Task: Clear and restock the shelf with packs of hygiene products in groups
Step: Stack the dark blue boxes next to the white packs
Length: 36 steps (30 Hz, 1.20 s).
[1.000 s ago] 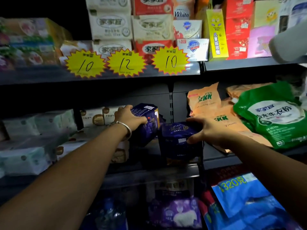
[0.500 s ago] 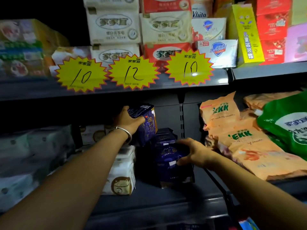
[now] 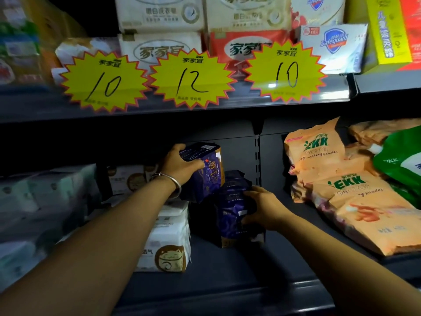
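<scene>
Head view: on the dark shelf (image 3: 227,265), the left hand (image 3: 182,165) grips a tilted purple pack (image 3: 205,174), raised above a second purple pack (image 3: 232,217) standing just right of a white tissue pack (image 3: 168,242). The right hand (image 3: 264,208) curls around that second pack's right side.
</scene>
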Motion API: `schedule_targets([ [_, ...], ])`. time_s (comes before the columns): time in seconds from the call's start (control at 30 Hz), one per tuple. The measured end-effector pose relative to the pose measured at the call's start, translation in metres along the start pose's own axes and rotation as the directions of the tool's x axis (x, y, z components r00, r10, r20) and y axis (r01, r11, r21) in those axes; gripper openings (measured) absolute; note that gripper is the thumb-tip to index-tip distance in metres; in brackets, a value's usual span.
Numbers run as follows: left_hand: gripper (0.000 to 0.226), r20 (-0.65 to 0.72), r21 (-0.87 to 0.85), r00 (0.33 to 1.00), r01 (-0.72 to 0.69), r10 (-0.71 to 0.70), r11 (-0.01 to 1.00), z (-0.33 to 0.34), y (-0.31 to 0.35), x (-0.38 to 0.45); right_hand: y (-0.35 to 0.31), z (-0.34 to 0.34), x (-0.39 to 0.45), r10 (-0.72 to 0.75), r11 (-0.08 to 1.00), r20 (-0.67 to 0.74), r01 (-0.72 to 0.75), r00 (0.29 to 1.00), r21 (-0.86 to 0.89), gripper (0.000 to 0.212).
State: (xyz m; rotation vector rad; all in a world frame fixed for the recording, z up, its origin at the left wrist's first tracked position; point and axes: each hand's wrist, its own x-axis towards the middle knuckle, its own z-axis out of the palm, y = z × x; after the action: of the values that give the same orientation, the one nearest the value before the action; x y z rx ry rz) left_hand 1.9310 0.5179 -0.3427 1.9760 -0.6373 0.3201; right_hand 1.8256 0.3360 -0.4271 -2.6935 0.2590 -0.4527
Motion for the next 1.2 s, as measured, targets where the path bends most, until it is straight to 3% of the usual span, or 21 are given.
schedule_targets([
  [0.17,0.072,0.037,-0.042,0.999,-0.022,0.024,0.999,-0.008,0.006,-0.008,-0.007,-0.007,-0.01,0.054,0.991,0.033,-0.05,0.998,-0.125,0.097],
  [0.27,0.067,0.093,-0.091,0.995,-0.022,0.03,0.996,-0.016,0.015,-0.017,-0.025,-0.023,-0.025,-0.007,0.992,-0.08,0.017,0.997,0.129,0.095],
  [0.33,0.062,0.138,-0.112,0.99,-0.02,0.036,0.993,-0.021,0.019,-0.026,-0.037,-0.036,-0.038,-0.004,0.931,-0.137,0.054,0.991,0.36,0.088],
  [0.43,0.06,0.219,-0.115,0.975,-0.017,0.042,0.993,-0.027,0.026,-0.042,-0.046,-0.047,-0.054,0.047,0.766,-0.075,0.012,0.996,0.643,0.089],
  [0.53,0.073,0.348,-0.216,0.937,0.042,0.037,0.976,-0.028,0.031,-0.059,-0.052,-0.052,-0.069,-0.005,0.607,0.028,-0.019,1.0,0.794,0.074],
  [0.63,0.077,0.478,-0.286,0.877,0.103,0.049,0.953,-0.025,0.033,-0.08,-0.052,-0.055,-0.087,-0.027,0.51,0.135,-0.102,0.99,0.854,0.076],
  [0.73,0.078,0.541,-0.287,0.839,0.12,0.057,0.95,-0.018,0.03,-0.097,-0.044,-0.052,-0.106,-0.018,0.5,0.183,-0.149,0.983,0.853,0.073],
  [0.87,0.118,0.603,-0.312,0.796,0.292,-0.049,0.904,-0.008,0.025,-0.115,-0.031,-0.049,-0.128,0.061,0.529,0.066,-0.089,0.996,0.844,0.09],
  [0.93,0.123,0.674,-0.264,0.719,0.45,-0.17,0.853,-0.004,0.027,-0.126,-0.025,-0.049,-0.135,0.07,0.555,0.001,-0.04,0.998,0.831,0.104],
  [1.0,0.106,0.771,-0.262,0.586,0.651,-0.251,0.713,0.002,0.028,-0.134,-0.02,-0.048,-0.139,0.047,0.553,-0.05,0.016,0.998,0.833,0.112],
  [1.07,0.086,0.814,-0.272,0.514,0.75,-0.271,0.603,0.006,0.029,-0.141,-0.018,-0.047,-0.143,0.031,0.569,-0.094,0.06,0.995,0.82,0.11],
  [1.13,0.067,0.806,-0.304,0.523,0.768,-0.278,0.565,0.011,0.032,-0.146,-0.018,-0.047,-0.147,0.008,0.601,-0.092,0.069,0.996,0.797,0.109],
  [1.2,0.048,0.766,-0.352,0.589,0.72,-0.258,0.598,0.015,0.031,-0.15,-0.015,-0.047,-0.15,-0.008,0.607,-0.028,0.027,1.0,0.795,0.112],
])
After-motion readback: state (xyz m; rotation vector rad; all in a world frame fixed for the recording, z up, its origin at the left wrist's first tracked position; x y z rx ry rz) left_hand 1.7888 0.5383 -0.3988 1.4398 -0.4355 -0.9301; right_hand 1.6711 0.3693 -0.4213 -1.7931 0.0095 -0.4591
